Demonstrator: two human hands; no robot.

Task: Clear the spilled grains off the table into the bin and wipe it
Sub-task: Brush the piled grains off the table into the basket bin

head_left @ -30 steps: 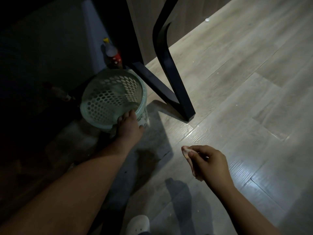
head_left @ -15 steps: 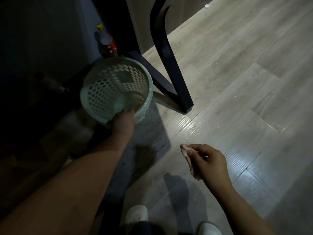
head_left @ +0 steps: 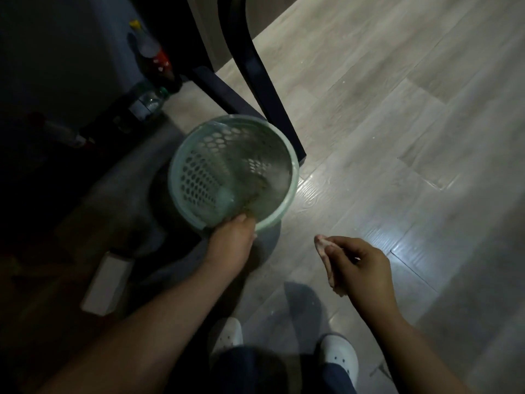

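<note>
A pale green perforated bin (head_left: 181, 177) is lifted off the wooden floor, its mouth tipped toward me. My left hand (head_left: 231, 237) grips its near rim, fingers curled over the edge. Some brownish debris lies inside near the bottom. My right hand (head_left: 360, 265) hangs to the right of the bin, fingers curled around a small pale wad (head_left: 322, 244) that looks like cloth or tissue. The table top is out of view.
A black table leg (head_left: 264, 78) stands just behind the bin. Bottles (head_left: 157, 62) sit in the dark corner at the left, one (head_left: 146, 102) lying lower. A white box (head_left: 106, 282) lies on the floor at left. My white shoes (head_left: 339, 356) are below.
My left hand has pulled the bin out from beside the table leg toward me and lifted it. My right hand keeps the wad and has barely moved.
</note>
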